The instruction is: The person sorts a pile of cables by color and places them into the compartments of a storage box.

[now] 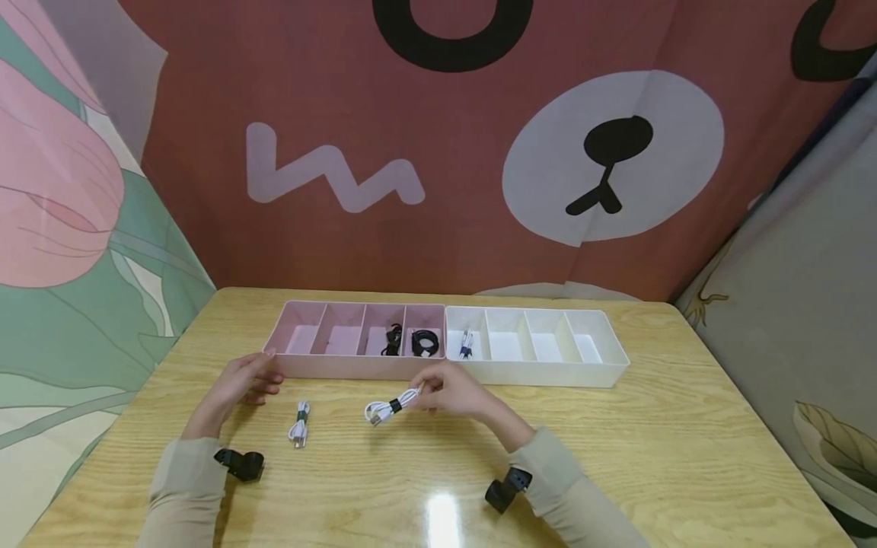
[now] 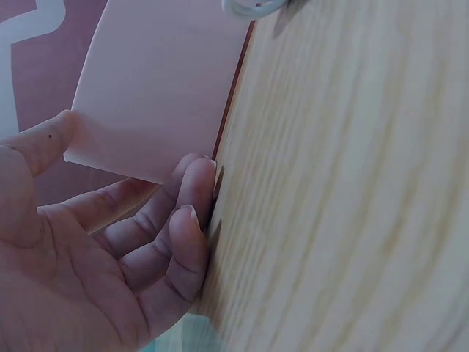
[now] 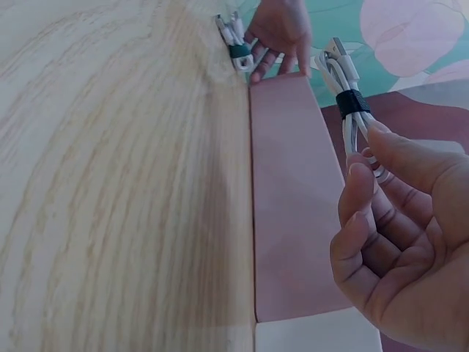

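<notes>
My right hand (image 1: 448, 390) pinches a bundled white cable (image 3: 349, 103) between thumb and fingers, above the table in front of the boxes. A black strap wraps the bundle, and a metal plug shows at its end. My left hand (image 1: 245, 380) holds the front left corner of the pink divided box (image 1: 349, 367), thumb at the top rim and curled fingers lower down against its end. A second white cable bundle (image 1: 299, 425) with a dark green strap lies on the table, right of my left hand and touched by neither hand.
A white divided box (image 1: 548, 373) adjoins the pink one on the right. Its leftmost compartment has a white cable bundle (image 1: 467, 345). Black cables (image 1: 425, 342) lie in the pink box's two right compartments. Printed cloth (image 1: 329, 251) hangs behind the wooden table (image 1: 651, 457).
</notes>
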### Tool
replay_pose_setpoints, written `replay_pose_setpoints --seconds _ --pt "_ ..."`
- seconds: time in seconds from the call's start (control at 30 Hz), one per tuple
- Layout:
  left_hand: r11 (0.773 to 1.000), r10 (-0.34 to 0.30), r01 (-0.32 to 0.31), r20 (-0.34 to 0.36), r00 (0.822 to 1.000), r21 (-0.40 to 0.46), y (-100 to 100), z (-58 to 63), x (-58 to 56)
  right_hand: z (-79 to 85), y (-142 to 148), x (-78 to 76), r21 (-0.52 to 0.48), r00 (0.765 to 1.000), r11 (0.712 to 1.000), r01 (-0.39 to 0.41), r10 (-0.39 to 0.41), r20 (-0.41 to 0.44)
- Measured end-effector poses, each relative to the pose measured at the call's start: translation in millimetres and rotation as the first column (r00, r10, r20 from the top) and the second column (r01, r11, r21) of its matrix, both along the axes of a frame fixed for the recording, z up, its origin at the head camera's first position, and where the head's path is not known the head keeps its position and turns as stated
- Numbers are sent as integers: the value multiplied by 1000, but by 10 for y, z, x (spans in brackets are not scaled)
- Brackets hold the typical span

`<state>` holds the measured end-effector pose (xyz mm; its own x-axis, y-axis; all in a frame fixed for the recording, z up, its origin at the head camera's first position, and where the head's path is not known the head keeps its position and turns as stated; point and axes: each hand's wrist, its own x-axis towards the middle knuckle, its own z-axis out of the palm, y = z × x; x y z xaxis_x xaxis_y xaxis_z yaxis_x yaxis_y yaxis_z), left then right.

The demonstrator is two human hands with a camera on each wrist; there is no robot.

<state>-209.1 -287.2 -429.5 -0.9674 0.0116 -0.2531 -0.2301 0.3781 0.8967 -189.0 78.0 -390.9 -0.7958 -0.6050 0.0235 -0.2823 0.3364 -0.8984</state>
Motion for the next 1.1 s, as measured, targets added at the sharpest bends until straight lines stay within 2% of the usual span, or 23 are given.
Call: replay_pose_setpoints --seconds 0.1,0.37,0.6,0.7,0.8,1.03,1.1 --pt "1000 0 0 -5 1000 3 -6 -3 0 -80 38 -56 -19 1000 1000 17 -17 -12" --pt "1000 -2 2 -5 1000 -1 -8 -5 -1 -43 114 -44 -48 998 997 58 -59 -20" --pt "1000 -6 6 -10 1000 -3 -6 -1 3 250 144 145 -98 995 991 96 -98 -25" --pt "1000 -6 6 -8 1000 5 -8 -3 3 278 162 165 -97 988 984 151 -154 -17" --pt "1000 -9 9 -7 1000 4 -7 -1 2 257 190 152 -108 981 976 190 -194 -24" --pt "1000 -11 11 -1 1000 1 -3 6 2 14 289 -7 -134 964 957 259 -264 -20" --pt "1000 -10 10 0 1000 5 -3 5 1 -4 305 -16 -145 957 948 282 -289 -26"
